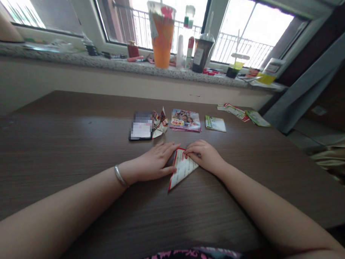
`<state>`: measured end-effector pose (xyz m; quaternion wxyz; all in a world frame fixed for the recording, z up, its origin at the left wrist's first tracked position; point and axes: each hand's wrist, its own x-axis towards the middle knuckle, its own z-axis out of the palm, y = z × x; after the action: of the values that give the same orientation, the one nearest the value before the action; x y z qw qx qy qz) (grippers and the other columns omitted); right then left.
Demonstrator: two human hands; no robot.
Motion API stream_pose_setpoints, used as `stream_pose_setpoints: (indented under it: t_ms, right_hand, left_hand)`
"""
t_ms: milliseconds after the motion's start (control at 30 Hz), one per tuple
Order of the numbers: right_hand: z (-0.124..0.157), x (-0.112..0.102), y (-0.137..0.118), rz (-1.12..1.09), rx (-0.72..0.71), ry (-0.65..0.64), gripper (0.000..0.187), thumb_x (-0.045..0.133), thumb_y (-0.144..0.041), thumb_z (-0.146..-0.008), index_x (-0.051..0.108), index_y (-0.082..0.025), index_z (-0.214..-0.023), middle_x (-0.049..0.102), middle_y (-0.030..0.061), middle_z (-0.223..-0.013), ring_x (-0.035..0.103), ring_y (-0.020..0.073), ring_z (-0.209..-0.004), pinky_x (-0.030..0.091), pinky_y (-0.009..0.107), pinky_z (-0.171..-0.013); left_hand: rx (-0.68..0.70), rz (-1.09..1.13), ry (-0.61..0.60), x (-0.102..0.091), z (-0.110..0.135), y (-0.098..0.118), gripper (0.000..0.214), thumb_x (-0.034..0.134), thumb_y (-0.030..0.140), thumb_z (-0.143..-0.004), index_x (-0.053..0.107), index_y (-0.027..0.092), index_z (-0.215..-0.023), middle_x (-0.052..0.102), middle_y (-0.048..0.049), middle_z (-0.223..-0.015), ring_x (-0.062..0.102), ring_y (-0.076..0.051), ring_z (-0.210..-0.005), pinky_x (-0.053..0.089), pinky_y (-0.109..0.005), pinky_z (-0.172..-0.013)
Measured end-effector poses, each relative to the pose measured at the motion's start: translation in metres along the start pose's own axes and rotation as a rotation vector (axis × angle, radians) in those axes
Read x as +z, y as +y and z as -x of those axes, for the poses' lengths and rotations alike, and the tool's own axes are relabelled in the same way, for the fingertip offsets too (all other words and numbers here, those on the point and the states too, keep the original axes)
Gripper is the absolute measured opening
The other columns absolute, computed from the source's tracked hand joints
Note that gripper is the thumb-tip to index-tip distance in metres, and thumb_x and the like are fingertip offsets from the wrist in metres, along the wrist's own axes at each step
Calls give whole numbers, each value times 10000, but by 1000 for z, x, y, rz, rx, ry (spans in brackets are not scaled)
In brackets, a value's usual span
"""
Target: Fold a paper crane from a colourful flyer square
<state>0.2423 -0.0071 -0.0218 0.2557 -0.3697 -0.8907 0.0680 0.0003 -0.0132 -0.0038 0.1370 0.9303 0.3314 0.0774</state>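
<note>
A folded piece of white paper with a red border (181,170) lies on the dark wooden table (75,148), shaped like a narrow triangle pointing toward me. My left hand (154,162), with a silver bangle at the wrist, rests flat on the table, its fingers stretched out against the paper's left edge. My right hand (204,155) presses down on the paper's upper right corner with its fingers curled together.
Behind the hands lie a black phone (141,126), a crumpled folded paper figure (160,123), a stack of colourful flyers (185,120), and more leaflets (215,123) to the right. Drink cups and bottles (162,34) stand on the stone windowsill.
</note>
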Motion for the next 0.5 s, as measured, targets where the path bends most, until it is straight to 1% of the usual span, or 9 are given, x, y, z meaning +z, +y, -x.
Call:
stream_pose_setpoints:
  t_ms: [100,333,500]
  right_hand:
    - [0,-1,-1,7,-10,-19,166,572,-226,-887,717,-219,-968,710,37,-996,605,177,-915,449,346,-865]
    - [-1,-7,-9,28,-24,-81,236,531,-238,-907,690,-210,-1078,692,54,-1109,585,193,-979,434,375,-892]
    - [0,-7,-9,47,-28,-86,261,519,-263,-915,677,-212,-1116,680,59,-1135,568,205,-998,440,383,-886]
  left_hand:
    - [-13,-6,45,4,1,3,712,509,480,-871,253,137,-1439,346,-154,-1489,311,-263,-1382,234,-395,-1140]
    - [-79,17,69,4,0,5,737,511,496,-860,244,135,-1444,330,-163,-1494,311,-284,-1380,273,-414,-1127]
    - [-133,49,133,5,-3,1,656,498,433,-883,294,126,-1426,379,-142,-1468,362,-245,-1353,303,-373,-1124]
